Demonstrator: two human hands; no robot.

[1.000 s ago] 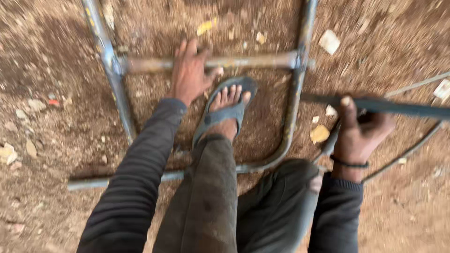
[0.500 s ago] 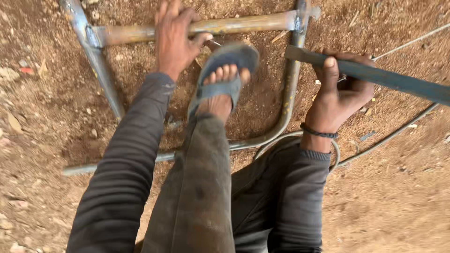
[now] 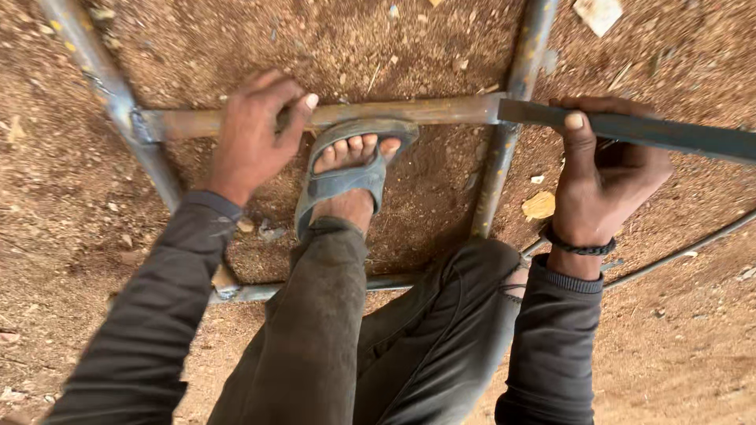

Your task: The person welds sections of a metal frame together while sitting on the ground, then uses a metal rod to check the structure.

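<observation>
A welded frame of grey metal tubes (image 3: 504,169) lies flat on reddish dirt. Its rusty cross tube (image 3: 425,112) runs left to right at the top. My left hand (image 3: 256,138) is curled over that cross tube near its left joint. My right hand (image 3: 602,177) grips a dark flat steel bar (image 3: 677,135) whose left end rests at the joint of the cross tube and the right upright. My foot in a grey sandal (image 3: 346,177) stands inside the frame, its toes touching the cross tube.
Loose dirt with small stones and pale scraps (image 3: 539,206) surrounds the frame. A thin bent rod (image 3: 693,245) curves along the ground at the right. My knees in dark trousers fill the lower middle of the view.
The view has closed in on the frame. My right hand has brought the flat bar leftward until its end meets the right joint. My left hand stays on the cross tube.
</observation>
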